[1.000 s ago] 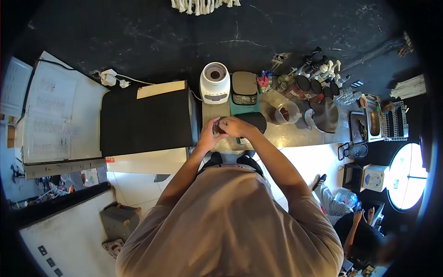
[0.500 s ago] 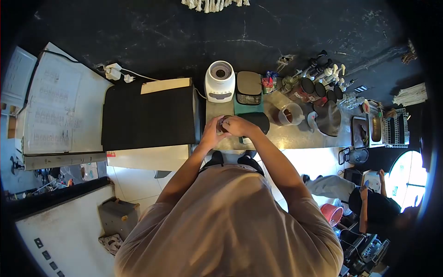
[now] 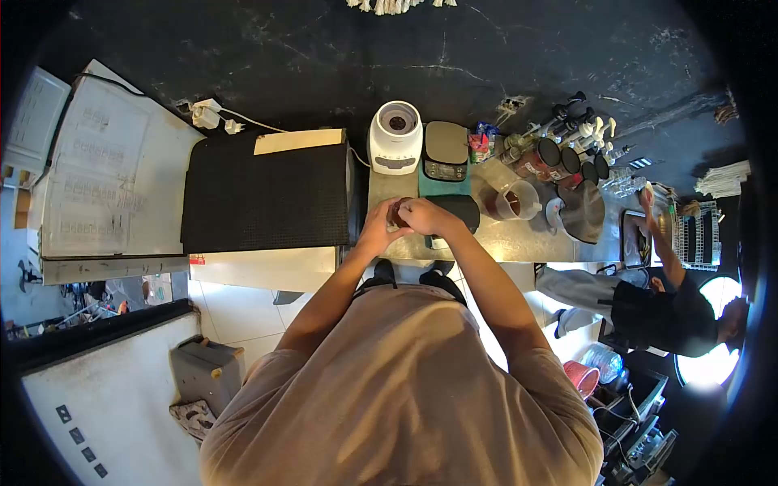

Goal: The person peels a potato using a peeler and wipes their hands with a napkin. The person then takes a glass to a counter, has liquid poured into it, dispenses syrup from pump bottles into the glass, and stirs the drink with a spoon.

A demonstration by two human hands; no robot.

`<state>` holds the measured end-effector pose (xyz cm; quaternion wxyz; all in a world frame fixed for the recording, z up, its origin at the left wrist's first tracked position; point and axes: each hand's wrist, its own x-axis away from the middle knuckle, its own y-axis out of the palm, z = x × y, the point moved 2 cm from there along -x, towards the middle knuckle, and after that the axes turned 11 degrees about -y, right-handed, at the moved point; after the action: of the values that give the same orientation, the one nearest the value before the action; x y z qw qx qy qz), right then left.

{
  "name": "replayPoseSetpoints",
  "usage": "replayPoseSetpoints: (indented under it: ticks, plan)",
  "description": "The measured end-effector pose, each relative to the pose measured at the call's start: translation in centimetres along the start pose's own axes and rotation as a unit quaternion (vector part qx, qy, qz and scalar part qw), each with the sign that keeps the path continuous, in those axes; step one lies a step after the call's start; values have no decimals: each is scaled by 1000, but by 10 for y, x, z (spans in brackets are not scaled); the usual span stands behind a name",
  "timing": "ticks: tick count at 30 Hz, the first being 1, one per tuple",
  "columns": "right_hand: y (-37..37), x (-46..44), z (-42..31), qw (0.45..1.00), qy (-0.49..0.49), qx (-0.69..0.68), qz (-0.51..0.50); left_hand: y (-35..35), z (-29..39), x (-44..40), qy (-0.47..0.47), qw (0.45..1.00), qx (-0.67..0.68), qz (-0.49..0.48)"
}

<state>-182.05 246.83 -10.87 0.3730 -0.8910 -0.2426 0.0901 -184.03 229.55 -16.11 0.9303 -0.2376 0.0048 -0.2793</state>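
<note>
In front of my body, over the edge of the steel counter [image 3: 389, 188], both hands are together around a small dark reddish-brown object [image 3: 398, 214]. Its kind cannot be made out because my fingers cover most of it. My left hand [image 3: 378, 231] wraps it from the left side. My right hand [image 3: 429, 219] grips its top and right side with bent fingers. Just beyond my hands stands a white blender base [image 3: 395, 138] without a jar. Right of that, a kitchen scale [image 3: 446, 151] rests on a green mat [image 3: 442, 188]. A dark rounded item [image 3: 460, 210] lies beside my right hand.
A large black box-like unit [image 3: 267, 198] stands at left. Along the counter to the right are a clear measuring jug [image 3: 519, 201] with brown contents, a dark-bodied pitcher [image 3: 582, 212] and several pump bottles [image 3: 579, 134]. A co-worker [image 3: 660, 312] stands at far right, one arm over the counter.
My hands stay together on the small object, with the fingers slightly shifted. The co-worker has moved toward the counter and now reaches over its right end. The view has shifted a little.
</note>
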Motion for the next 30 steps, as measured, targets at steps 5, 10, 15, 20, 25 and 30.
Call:
replayPoseSetpoints:
  ticks: [5, 10, 15, 20, 25, 30]
  plan:
    - [-9, 0, -3, 994, 83, -60, 27, -1, 5, 0, -7, 1000, 13, -1]
    - [-11, -1, -7, 994, 101, -26, 43, 0, 3, 0, -2, 1000, 28, -8]
    - [-24, -5, -22, 979, 162, -121, -17, 0, 2, -2, -43, 999, 15, -26]
    - [-17, -1, -8, 996, 71, 15, -47, 1, 3, 2, 24, 999, 33, 19]
    - [-14, 6, -1, 991, 136, 13, 11, 1, 0, -2, 15, 1000, 26, -5]
    - [-10, 16, -4, 985, 129, -39, 106, 4, -2, -2, 5, 999, 37, 4]
